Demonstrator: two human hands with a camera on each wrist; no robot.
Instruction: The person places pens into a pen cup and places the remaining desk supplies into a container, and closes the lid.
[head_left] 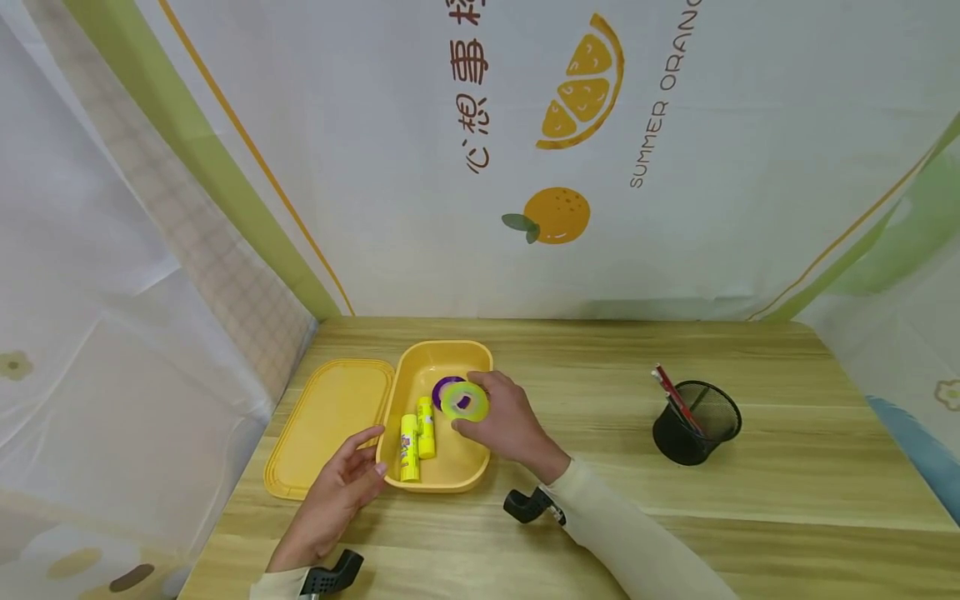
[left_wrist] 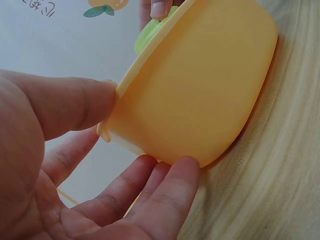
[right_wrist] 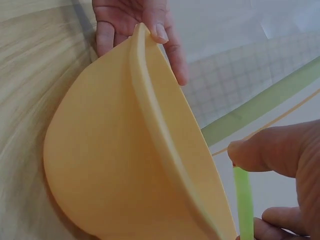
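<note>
A yellow plastic box stands open on the table. My left hand holds its near left corner; in the left wrist view the thumb lies at the rim and fingertips touch the outer wall. Over the box's right side my right hand pinches a green, round, flat roll, apparently tape, between thumb and fingers; the right wrist view shows its green edge. Inside the box are two yellow glue sticks and a purple ring-shaped roll, partly hidden behind the green one.
A yellow lid lies flat to the left of the box. Toward the right of the wooden table, a black mesh pen holder leans, with red pencils in it. A printed curtain hangs behind the table.
</note>
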